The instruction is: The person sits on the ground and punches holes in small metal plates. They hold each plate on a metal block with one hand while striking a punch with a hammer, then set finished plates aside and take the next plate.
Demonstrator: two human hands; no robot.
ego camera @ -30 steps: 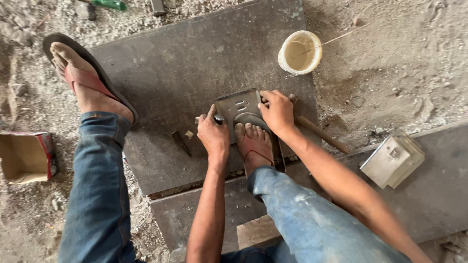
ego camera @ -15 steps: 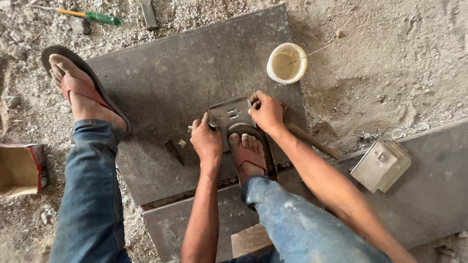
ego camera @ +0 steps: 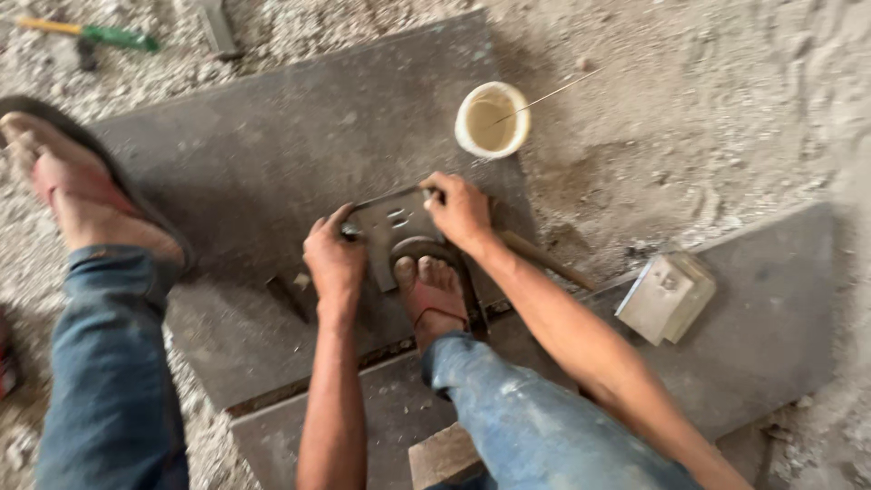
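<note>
Both hands, left hand (ego camera: 334,263) and right hand (ego camera: 461,213), fingers grasping the metal plate (ego camera: 392,227); best pinned firmly underfoot, cup (ego camera: 491,120) at 1 o'clock.

A dark grey flat metal plate (ego camera: 392,227) with pale slots lies on a dull grey stone slab (ego camera: 272,154), whose far right corner carries a cream round plastic cup (ego camera: 492,120). Faded blue denim trousers (ego camera: 109,381) carry pale dust speckles, and a green-handled screwdriver with a yellow tip (ego camera: 91,34) lies on light grey rubble (ego camera: 717,100).
</note>
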